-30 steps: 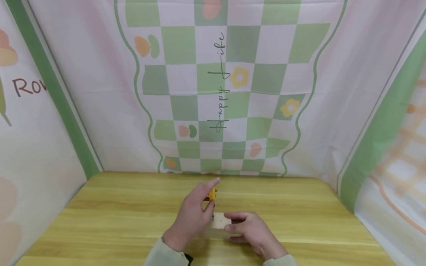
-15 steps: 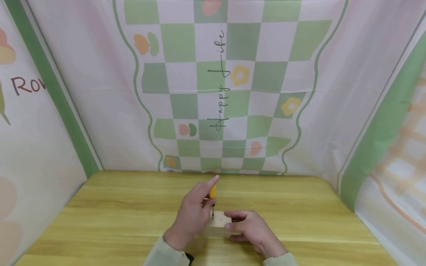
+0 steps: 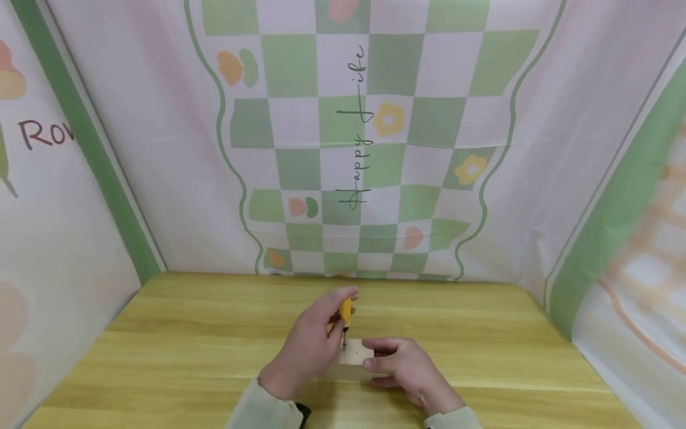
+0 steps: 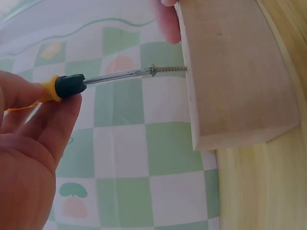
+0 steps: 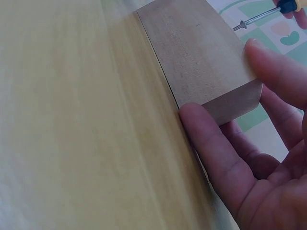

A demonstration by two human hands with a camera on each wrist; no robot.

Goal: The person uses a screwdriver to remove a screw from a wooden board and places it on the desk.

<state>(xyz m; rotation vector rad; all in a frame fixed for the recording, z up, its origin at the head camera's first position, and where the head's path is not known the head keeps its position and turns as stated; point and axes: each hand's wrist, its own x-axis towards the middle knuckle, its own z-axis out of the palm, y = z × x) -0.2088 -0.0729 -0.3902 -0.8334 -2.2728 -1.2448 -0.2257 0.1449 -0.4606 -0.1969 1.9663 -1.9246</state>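
My left hand (image 3: 308, 342) grips a screwdriver (image 4: 117, 75) by its yellow handle, fingertips close to the black collar. The shaft stands upright over the pale wooden block (image 4: 240, 76). At its tip sits a screw (image 4: 170, 69), its point in the block's top face and much of its thread showing. My right hand (image 3: 409, 369) holds the block at its right end, with the thumb (image 5: 213, 143) and fingers on different faces. In the head view, a small dark dot marks the block's top, right of the screw. The left palm hides part of the block's left side.
The block rests on a wood-grain table (image 3: 187, 351). Behind the table's far edge hangs a green-and-white checked cloth (image 3: 343, 149), with more printed cloth at both sides.
My left fingers shift round the yellow handle, which tilts slightly. The screw stays at the same spot on the block. My right hand keeps its hold on the block.
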